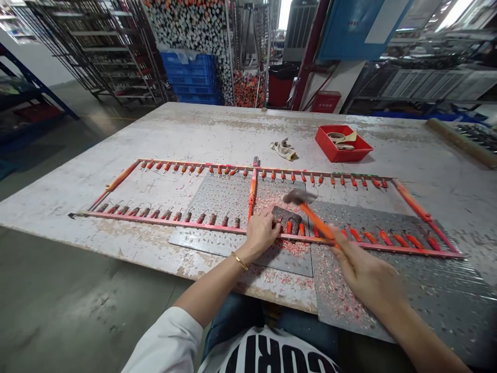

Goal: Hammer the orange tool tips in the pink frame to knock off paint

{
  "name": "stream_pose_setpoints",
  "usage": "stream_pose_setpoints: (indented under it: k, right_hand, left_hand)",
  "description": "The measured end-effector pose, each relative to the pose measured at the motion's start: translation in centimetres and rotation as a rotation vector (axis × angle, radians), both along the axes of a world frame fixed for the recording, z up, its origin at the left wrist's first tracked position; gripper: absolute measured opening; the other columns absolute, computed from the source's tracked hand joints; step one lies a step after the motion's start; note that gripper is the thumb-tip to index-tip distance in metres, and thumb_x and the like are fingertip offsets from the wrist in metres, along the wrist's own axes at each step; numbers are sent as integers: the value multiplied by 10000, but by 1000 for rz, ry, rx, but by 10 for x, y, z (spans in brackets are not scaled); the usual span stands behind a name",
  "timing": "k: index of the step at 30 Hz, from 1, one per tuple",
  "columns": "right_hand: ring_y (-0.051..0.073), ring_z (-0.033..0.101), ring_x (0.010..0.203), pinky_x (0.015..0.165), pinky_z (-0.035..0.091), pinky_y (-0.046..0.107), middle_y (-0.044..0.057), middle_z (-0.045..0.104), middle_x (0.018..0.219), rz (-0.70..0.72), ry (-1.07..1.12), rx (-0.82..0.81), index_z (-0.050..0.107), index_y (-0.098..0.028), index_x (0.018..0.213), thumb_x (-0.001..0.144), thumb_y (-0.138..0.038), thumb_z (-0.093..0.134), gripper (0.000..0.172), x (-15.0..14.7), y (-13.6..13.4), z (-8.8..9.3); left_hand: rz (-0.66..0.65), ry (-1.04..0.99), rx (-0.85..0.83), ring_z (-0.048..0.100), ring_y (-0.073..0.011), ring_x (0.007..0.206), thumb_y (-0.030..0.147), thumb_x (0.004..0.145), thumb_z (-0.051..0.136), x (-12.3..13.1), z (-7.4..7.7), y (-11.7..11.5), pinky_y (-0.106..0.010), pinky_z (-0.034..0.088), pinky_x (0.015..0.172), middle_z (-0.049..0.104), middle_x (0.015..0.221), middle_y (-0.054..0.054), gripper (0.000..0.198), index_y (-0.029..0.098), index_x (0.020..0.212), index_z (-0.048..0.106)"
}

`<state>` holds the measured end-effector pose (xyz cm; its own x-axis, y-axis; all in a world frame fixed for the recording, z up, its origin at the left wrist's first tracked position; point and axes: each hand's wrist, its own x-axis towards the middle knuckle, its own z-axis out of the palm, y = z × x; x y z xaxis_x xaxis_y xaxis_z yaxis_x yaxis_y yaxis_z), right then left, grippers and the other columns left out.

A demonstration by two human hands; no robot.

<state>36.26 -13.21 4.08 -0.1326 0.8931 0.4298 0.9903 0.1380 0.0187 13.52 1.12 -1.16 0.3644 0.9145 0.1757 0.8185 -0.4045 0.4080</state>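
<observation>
Right hand (365, 274) grip closed round hammer (315, 218); left hand (263, 234) grip spread, pressing orange rack (155, 221) close by. Mis-aimed swing could strike those fingers or knock the rack.

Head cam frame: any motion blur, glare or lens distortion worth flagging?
Head view: hammer in the right hand looks motion-blurred, left hand sharper; bright opening at top centre is blown out; wide-angle distortion leans the wire racks towards the frame edges; shadows around the hands are soft.
</observation>
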Motion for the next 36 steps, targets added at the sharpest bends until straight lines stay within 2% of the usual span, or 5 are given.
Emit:
stream_pose_setpoints:
  k: [11,18,25,31,36]
  right_hand:
    - [151,699,615,555,481,269,-2,785,925,17,87,57,209,-344,1657,1061,-303,466,651,3,-1,13]
    - [166,700,582,481,466,257,-23,774,827,84,37,-188,341,-353,1612,1070,-281,362,547,3,6,-27]
    - [138,661,582,546,465,260,-21,748,811,41,135,28,214,-308,1658,1070,-313,437,629,4,2,0]
    - [145,671,567,508,472,246,8,773,893,76,-5,-200,299,-359,1632,1032,-258,445,625,0,4,-31]
    - [145,658,578,530,463,263,-15,751,833,66,91,-66,221,-340,1653,1074,-291,401,609,4,0,-9]
  left_hand:
    - [-3,-34,-23,600,-206,883,270,918,692,-3,-3,3,-338,426,819,699,850,-40,192,204,749,631]
    - [1,-45,-61,587,-190,830,266,882,744,-5,5,4,-319,393,764,672,811,-24,209,197,732,617]
    - [1,-53,-99,584,-181,829,265,882,741,-6,6,7,-319,391,778,661,793,-13,226,195,708,614]
    - [8,-36,-117,573,-174,804,251,856,766,-7,7,8,-304,366,735,654,775,-6,197,192,734,623]
    - [18,-38,-145,589,-181,830,249,859,751,-6,11,7,-308,367,746,671,794,-7,197,196,716,627]
